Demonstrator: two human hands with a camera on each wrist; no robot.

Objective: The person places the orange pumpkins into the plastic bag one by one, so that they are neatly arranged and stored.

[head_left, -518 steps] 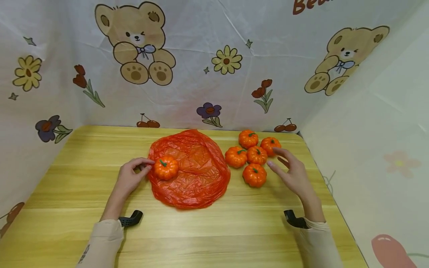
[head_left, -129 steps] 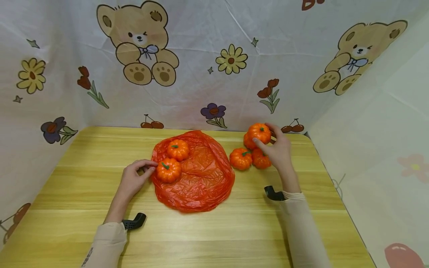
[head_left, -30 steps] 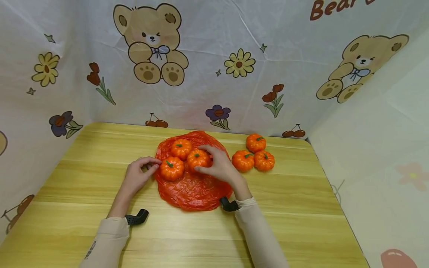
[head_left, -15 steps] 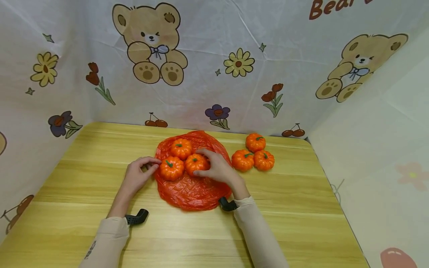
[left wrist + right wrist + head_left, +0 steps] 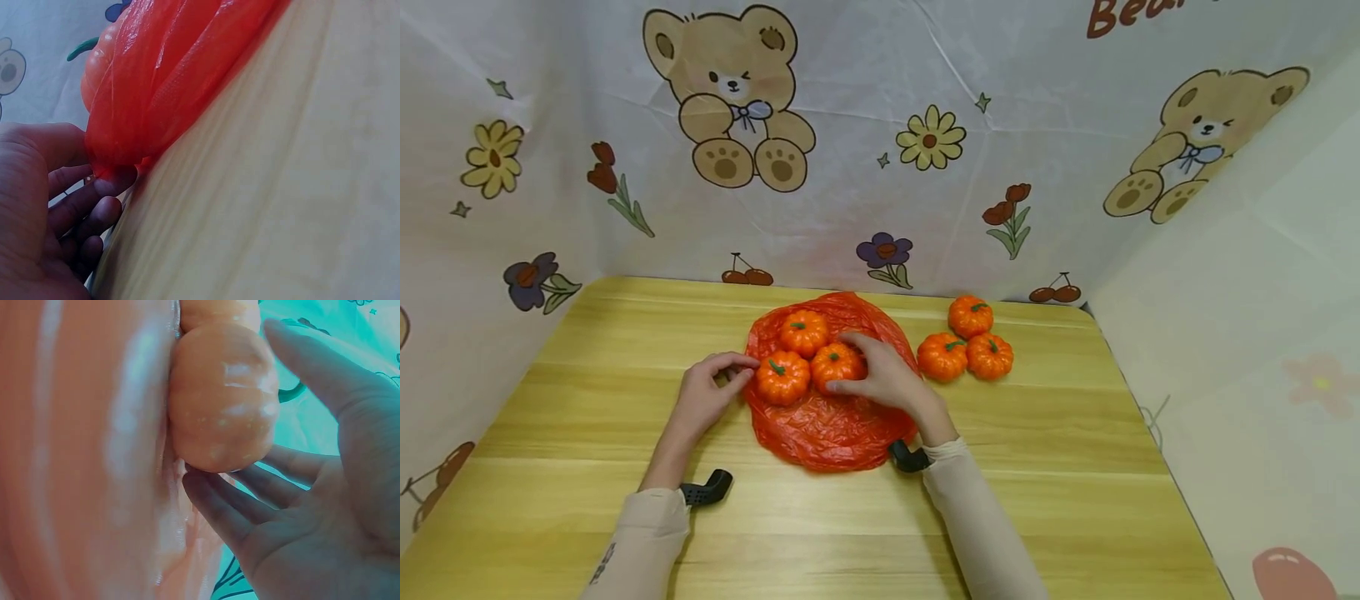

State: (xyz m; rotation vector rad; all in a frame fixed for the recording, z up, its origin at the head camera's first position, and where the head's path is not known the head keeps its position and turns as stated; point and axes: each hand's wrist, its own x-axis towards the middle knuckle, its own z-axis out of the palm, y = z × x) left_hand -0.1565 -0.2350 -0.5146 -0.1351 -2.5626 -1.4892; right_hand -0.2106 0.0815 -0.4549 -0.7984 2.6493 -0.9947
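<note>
1 pumpkin [image 5: 831, 367], pt. hidden, in wide grip of R fingers [image 5: 219, 515]; L fingers [image 5: 115, 182], pinch on bag [image 5: 842, 437].

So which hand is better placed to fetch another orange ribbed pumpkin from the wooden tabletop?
Likely the right hand, once it releases its pumpkin: it is nearer the three pumpkins on the tabletop; the left hand pinches the red plastic bag.

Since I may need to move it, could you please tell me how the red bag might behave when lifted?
The red bag is probably floppy, as its thin, see-through film is creased all over. It would likely sag unevenly, since the pumpkins on it lie mostly left of its middle. Their rounded sides suggest they could roll.
</note>
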